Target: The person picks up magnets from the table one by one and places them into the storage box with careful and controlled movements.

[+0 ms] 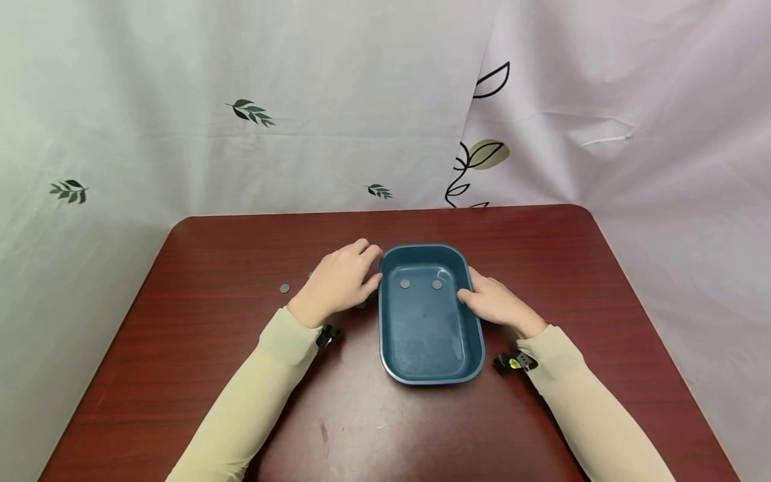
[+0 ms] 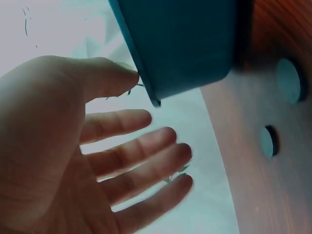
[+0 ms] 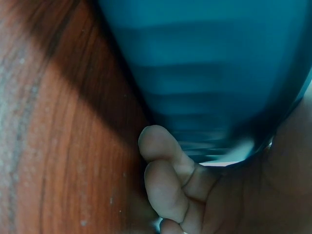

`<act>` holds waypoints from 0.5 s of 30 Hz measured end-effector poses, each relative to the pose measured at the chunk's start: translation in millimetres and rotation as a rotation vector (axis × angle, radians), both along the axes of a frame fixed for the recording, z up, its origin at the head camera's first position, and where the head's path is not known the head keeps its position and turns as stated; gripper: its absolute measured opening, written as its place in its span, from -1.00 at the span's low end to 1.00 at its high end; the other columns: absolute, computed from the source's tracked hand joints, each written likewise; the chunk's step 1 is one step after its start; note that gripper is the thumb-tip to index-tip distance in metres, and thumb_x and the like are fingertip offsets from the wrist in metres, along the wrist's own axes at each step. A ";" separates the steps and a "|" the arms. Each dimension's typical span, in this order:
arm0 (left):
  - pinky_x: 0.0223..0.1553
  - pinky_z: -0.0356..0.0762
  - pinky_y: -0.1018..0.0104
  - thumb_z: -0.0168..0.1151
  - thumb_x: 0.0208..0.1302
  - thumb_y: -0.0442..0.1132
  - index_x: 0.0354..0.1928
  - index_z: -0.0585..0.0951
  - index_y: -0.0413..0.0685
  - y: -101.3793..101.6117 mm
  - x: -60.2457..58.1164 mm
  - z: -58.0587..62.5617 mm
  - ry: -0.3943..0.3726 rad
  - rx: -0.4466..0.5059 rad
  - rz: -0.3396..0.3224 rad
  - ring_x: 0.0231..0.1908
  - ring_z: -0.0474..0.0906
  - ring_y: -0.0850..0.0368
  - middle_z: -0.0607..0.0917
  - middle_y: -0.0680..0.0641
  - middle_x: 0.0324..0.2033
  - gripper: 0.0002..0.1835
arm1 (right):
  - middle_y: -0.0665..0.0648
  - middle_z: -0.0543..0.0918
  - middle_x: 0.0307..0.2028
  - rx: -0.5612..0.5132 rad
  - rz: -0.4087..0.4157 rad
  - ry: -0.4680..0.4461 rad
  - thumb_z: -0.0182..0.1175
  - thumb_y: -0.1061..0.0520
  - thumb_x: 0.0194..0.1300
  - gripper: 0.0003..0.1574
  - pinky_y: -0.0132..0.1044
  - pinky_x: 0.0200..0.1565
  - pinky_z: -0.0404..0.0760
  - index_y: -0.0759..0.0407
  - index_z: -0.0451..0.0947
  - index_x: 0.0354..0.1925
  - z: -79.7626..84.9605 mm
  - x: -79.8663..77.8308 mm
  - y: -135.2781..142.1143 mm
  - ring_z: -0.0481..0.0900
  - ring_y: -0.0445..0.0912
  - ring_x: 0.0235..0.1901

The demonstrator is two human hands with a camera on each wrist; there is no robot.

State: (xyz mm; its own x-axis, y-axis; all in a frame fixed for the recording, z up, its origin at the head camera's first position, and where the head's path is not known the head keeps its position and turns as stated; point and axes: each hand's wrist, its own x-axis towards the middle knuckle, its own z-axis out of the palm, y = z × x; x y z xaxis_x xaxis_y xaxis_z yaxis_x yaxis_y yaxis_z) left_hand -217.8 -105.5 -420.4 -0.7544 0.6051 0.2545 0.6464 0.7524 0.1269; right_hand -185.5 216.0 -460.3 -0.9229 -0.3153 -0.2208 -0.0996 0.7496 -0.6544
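A blue rectangular plastic tray (image 1: 430, 371) lies on the table with two small grey discs inside, a left disc (image 1: 405, 284) and a right disc (image 1: 436, 284). My right hand (image 1: 495, 304) grips the tray's right side, thumb over the rim and curled fingers (image 3: 168, 187) against the outer wall. At the tray's left side is my left hand (image 1: 338, 278), holding nothing. Its thumb (image 2: 109, 78) reaches right to the rim, while the other fingers are spread and slightly bent. Two more discs, a larger-looking one (image 2: 290, 81) and a smaller-looking one (image 2: 268, 141), rest below that hand.
A loose grey disc (image 1: 284, 288) lies on the dark red wooden table (image 1: 199, 321), left of my left hand. Another small piece shows partly behind that hand. A white leaf-patterned curtain (image 1: 337, 100) hangs behind the table's far edge. Both wrists carry small black cameras.
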 end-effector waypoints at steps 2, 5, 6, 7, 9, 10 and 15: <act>-0.30 0.65 0.14 0.24 0.39 -0.12 0.13 0.61 -0.09 -2.9 -1.1 -1.5 -0.022 -0.011 0.021 -0.32 0.59 0.06 0.61 -0.08 -0.10 -0.65 | 0.26 0.63 0.16 0.002 -0.004 -0.003 -0.05 0.04 0.50 -0.20 -0.05 0.05 0.52 0.22 0.06 0.58 0.0 -0.2 0.0 0.66 -0.03 -0.10; -0.25 0.67 0.12 0.22 0.39 -0.15 0.15 0.60 -0.10 -6.0 -2.2 -2.9 -0.055 -0.029 0.042 -0.28 0.60 0.04 0.60 -0.10 -0.08 -0.65 | 0.26 0.65 0.10 0.003 -0.003 -0.009 -0.06 0.04 0.50 -0.20 -0.05 0.04 0.52 0.24 0.07 0.58 0.7 -0.5 -0.1 0.67 -0.04 -0.12; -0.24 0.67 0.11 0.22 0.38 -0.16 0.15 0.60 -0.10 -6.6 -2.4 -3.3 -0.065 -0.037 0.045 -0.27 0.60 0.03 0.60 -0.10 -0.08 -0.65 | 0.25 0.65 0.10 0.006 -0.005 -0.008 -0.06 0.03 0.50 -0.21 -0.05 0.05 0.52 0.23 0.07 0.58 0.4 -0.8 0.0 0.67 -0.04 -0.12; -0.23 0.67 0.11 0.23 0.38 -0.16 0.15 0.61 -0.10 -6.9 -2.7 -4.0 -0.073 -0.045 0.045 -0.27 0.60 0.03 0.60 -0.11 -0.08 -0.65 | 0.25 0.66 0.09 0.007 -0.006 -0.008 -0.06 0.03 0.49 -0.21 -0.06 0.04 0.52 0.23 0.07 0.57 0.6 -0.9 0.0 0.67 -0.04 -0.12; -0.20 0.67 0.10 0.26 0.36 -0.17 0.14 0.61 -0.11 -7.0 -3.0 -5.3 -0.088 -0.064 0.042 -0.26 0.61 0.01 0.60 -0.12 -0.09 -0.65 | 0.24 0.66 0.06 0.007 -0.008 -0.008 -0.06 0.03 0.49 -0.22 -0.06 0.04 0.51 0.23 0.09 0.56 0.4 -1.1 0.1 0.67 -0.04 -0.13; -0.20 0.68 0.09 0.28 0.35 -0.18 0.13 0.62 -0.12 -6.7 -3.3 -6.1 -0.093 -0.074 0.039 -0.26 0.61 0.00 0.60 -0.13 -0.10 -0.65 | 0.24 0.66 0.06 0.007 -0.005 -0.005 -0.06 0.03 0.49 -0.21 -0.07 0.03 0.51 0.24 0.09 0.56 0.4 -1.3 0.5 0.66 -0.04 -0.13; -0.20 0.69 0.06 0.34 0.30 -0.22 0.02 0.66 -0.12 -6.3 -6.2 -12.1 -0.098 -0.120 0.039 -0.27 0.62 -0.05 0.60 -0.16 -0.17 -0.72 | 0.24 0.65 0.07 0.009 -0.006 0.002 -0.05 0.03 0.47 -0.22 -0.07 0.02 0.51 0.23 0.11 0.55 0.7 -1.4 0.8 0.65 -0.02 -0.13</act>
